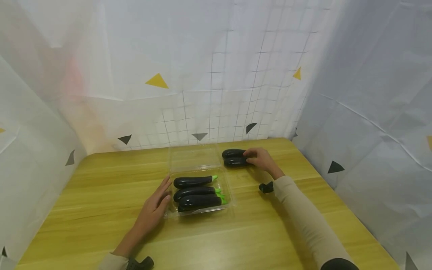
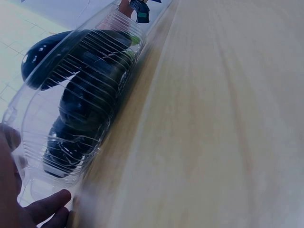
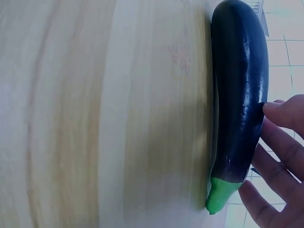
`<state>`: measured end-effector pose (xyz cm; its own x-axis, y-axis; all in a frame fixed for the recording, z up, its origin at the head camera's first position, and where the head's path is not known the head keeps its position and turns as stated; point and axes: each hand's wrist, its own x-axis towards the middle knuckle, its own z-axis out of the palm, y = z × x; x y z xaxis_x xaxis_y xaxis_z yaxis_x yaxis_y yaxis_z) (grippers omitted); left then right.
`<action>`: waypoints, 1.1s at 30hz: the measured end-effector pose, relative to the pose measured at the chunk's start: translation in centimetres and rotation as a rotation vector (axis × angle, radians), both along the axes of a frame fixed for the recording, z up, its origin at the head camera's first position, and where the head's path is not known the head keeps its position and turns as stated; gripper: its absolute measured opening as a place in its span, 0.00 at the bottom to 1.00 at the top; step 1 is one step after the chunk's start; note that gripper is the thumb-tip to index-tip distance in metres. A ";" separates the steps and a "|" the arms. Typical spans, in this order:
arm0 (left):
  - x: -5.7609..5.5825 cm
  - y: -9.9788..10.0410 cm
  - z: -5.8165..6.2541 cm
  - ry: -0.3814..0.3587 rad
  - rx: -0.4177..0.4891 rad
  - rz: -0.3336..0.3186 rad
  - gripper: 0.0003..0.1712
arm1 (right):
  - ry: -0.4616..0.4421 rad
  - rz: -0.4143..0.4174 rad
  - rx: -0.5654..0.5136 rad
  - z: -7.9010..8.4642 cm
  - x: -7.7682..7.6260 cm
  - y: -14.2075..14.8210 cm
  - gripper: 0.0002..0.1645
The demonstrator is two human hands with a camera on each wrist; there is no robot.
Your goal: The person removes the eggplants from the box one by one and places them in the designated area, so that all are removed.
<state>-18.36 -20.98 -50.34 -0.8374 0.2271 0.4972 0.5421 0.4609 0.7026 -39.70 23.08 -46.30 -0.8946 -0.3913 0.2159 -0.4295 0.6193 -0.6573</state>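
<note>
Several dark eggplants (image 1: 197,201) with green stems lie in a clear plastic clamshell box (image 1: 230,195), its lid (image 1: 194,157) folded back. My left hand (image 1: 155,208) rests along the box's left side, fingers extended; in the left wrist view its fingertips are right at the ribbed wall. Two more eggplants lie side by side on the table right of the lid, a far one (image 1: 233,153) and a near one (image 1: 235,162). My right hand (image 1: 261,158) reaches over their right ends. In the right wrist view, its thumb tip touches an eggplant (image 3: 240,90), the fingers loosely spread beside it.
Everything lies on a wood-grain table (image 1: 101,210). White sheeting with triangles and grid lines forms a back wall (image 1: 135,112) and a right wall (image 1: 378,112) close to the table's edges. A black wrist device (image 1: 266,187) sits under the right wrist.
</note>
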 end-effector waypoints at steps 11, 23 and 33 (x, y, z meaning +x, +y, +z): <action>-0.1 0.0 0.3 0.006 0.008 -0.004 0.29 | 0.029 0.014 -0.006 0.1 0.3 0.1 0.14; -0.1 0.0 -0.2 0.010 0.006 0.003 0.29 | 0.030 0.024 -0.012 -0.3 1.0 0.1 0.13; -0.1 0.0 -0.3 0.010 0.005 0.005 0.29 | 0.030 0.015 -0.009 -0.4 0.9 0.2 0.14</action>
<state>-18.46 -20.97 -50.61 -0.8333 0.2209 0.5069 0.5473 0.4601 0.6992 -38.83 23.27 -46.68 -0.8818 -0.4025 0.2459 -0.4581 0.6067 -0.6497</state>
